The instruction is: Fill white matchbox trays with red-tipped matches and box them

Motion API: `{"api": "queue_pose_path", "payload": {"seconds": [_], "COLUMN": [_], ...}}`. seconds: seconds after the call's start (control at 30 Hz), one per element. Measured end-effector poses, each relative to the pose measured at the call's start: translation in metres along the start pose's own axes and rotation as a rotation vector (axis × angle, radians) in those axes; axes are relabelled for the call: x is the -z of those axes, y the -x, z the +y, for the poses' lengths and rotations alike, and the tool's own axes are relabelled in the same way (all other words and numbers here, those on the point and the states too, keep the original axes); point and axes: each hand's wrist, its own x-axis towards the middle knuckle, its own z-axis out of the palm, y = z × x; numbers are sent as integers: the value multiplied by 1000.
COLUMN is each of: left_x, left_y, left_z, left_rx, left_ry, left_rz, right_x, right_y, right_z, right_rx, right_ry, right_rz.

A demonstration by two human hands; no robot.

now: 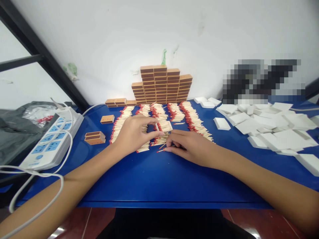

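Between thumb and fingers, my left hand (134, 131) grips a small white matchbox tray (170, 125) by its left end. Red-tipped matches (164, 126) lie inside that tray. Just right of and below it, my right hand (185, 144) is closed in a pinch on matches (161, 150), their red heads pointing left. Beneath and behind both hands, long rows of loose matches (196, 122) spread over the blue table (154, 179). Part of the middle rows is hidden by my hands and the tray.
Filled-looking matchboxes (161, 88) are stacked against the wall, with a few more boxes (95, 137) at the left. A pile of white trays (276, 127) covers the right side. On the left lie a power strip (53, 141), its white cable (62, 186) and a dark bag (17, 126).
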Motion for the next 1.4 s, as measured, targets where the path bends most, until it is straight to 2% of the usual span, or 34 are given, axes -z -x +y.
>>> {"api": "queue_pose_path", "payload": {"seconds": [0.4,0.57,0.8,1.17,1.4], "left_x": [1,0,1,0,-2], "left_y": [-1,0,0,0,0], "left_z": [-2,-2,-1,-4,-5], "left_rx": [-7,-5,-19,-21,-32], "left_ry": [-12,-13,-26,-26,-43], "left_rz": [-9,-27,-16,-33,-30], "right_x": [30,28,26,26,24], "right_y": [9,8,8,8,9], "right_z": [-1,-3,-2,-6,-6], "right_rx": [-158,-145,-122,-144,-127], "right_ry": [33,10,58,42,49], "right_rz": [-164,-177,-97,-176,-153]}}
